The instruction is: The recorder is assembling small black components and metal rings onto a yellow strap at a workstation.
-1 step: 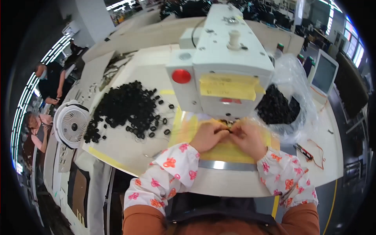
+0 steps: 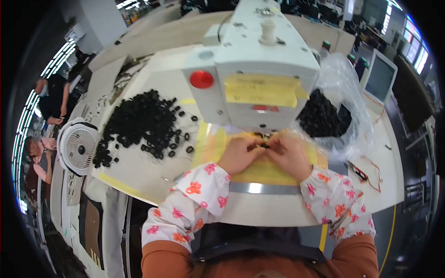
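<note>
Under the head of a white sewing machine [image 2: 266, 55], my left hand [image 2: 240, 155] and my right hand [image 2: 291, 155] meet with fingertips pinched together. Between them shows a small black piece [image 2: 264, 145], much like the small black oval loops in the heap [image 2: 139, 120] to the left. Its exact form is too small and partly covered by my fingers. Beneath my hands lies a yellow-covered work surface [image 2: 259, 176] with a metal strip [image 2: 264, 188] along its near edge. Floral sleeve covers are on both forearms.
A clear plastic bag [image 2: 343, 78] of black pieces stands right of the machine. Red-handled snips [image 2: 358, 172] and a cord lie nearby, with a small screen [image 2: 379, 78] behind. At left are a white fan [image 2: 79, 147] and two people. Several thread cones stand at the back right.
The view has shifted slightly, so the machine and table sit a little further left and higher. The black piece shows more clearly between my fingertips; my hands remain close together.
</note>
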Action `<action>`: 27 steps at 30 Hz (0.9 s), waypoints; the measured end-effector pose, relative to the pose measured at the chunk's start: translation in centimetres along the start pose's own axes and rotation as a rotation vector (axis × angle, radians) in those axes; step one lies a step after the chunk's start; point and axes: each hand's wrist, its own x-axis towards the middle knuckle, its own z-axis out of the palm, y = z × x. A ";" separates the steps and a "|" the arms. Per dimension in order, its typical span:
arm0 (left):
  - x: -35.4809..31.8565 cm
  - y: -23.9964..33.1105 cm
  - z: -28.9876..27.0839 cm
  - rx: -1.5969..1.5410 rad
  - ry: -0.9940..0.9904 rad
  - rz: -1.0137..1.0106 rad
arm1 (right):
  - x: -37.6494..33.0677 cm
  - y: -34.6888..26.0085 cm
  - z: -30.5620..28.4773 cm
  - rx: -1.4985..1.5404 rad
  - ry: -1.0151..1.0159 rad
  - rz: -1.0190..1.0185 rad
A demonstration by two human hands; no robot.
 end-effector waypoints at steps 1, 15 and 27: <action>0.1 0.7 -0.3 0.103 -0.008 -0.043 | 0.4 0.3 -0.1 0.021 0.006 0.024; 1.7 0.2 0.7 0.261 0.098 -0.155 | 1.5 1.4 -0.3 -0.170 0.096 -0.040; 2.0 0.4 0.8 0.136 0.141 -0.189 | 2.0 1.5 -0.4 -0.234 0.143 -0.062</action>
